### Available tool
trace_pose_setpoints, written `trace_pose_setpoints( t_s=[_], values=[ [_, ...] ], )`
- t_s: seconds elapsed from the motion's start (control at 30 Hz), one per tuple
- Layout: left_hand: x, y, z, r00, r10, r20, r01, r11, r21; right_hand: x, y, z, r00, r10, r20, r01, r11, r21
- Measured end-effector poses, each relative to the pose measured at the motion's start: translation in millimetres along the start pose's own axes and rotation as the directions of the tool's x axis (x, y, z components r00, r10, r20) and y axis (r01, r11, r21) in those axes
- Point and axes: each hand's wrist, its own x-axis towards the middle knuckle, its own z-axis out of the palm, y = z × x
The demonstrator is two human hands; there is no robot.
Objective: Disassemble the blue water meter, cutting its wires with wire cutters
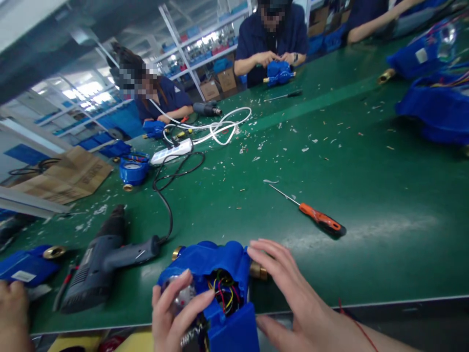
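Head view showed the left hand (179,313) grasping the left side of a blue housing (220,256), its fingers spread over the front. The right hand (300,293) touched the upper right corner with its fingertips; whether these gripped or merely rested could not be told. The housing sat between both sets of fingers, at the near edge of the green table (366,195). Also between them, an opening exposed coloured wires (227,296), with a blue cover (234,330) below. Close by the right fingers, a brass fitting (259,271) jutted out. Left of the left fingers lay a heat gun (104,264); farther left was another person's hand (12,308). Beyond the right fingertips lay an orange-and-black screwdriver (318,217). Well past both hands, a co-worker (271,39) handled a blue unit (280,73).
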Motion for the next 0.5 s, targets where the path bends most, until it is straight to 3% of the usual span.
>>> trace_pose_setpoints(
  t_s=[0.07,0.13,0.27,0.3,0.37,0.5],
  values=[
    [9.4,-0.5,-4.0,0.997,-0.062,0.056,0.062,0.998,-0.009,3.3,-3.1,0.5,0.992,0.043,0.115,-0.041,0.999,-0.016],
    [23.7,2.7,-8.7,0.995,-0.032,0.098,0.037,0.998,-0.051,7.6,-4.1,4.2,0.981,0.080,0.177,-0.080,0.997,-0.004],
    [66.2,15.2,-18.8,0.967,0.120,0.223,-0.090,0.986,-0.140,20.5,-2.0,11.1,0.975,0.180,0.127,-0.192,0.977,0.091],
    [78.9,19.1,-20.4,0.947,0.107,0.302,-0.064,0.987,-0.151,24.1,-0.6,11.7,0.975,0.199,0.097,-0.210,0.969,0.126],
    [104.1,27.3,-21.7,0.935,0.015,0.353,0.052,0.983,-0.178,30.5,3.2,11.6,0.971,0.235,0.033,-0.237,0.952,0.196],
    [144.1,40.1,-20.4,0.875,-0.062,0.480,0.183,0.960,-0.210,37.1,10.7,10.0,0.953,0.302,-0.016,-0.282,0.905,0.319]
  ],
)
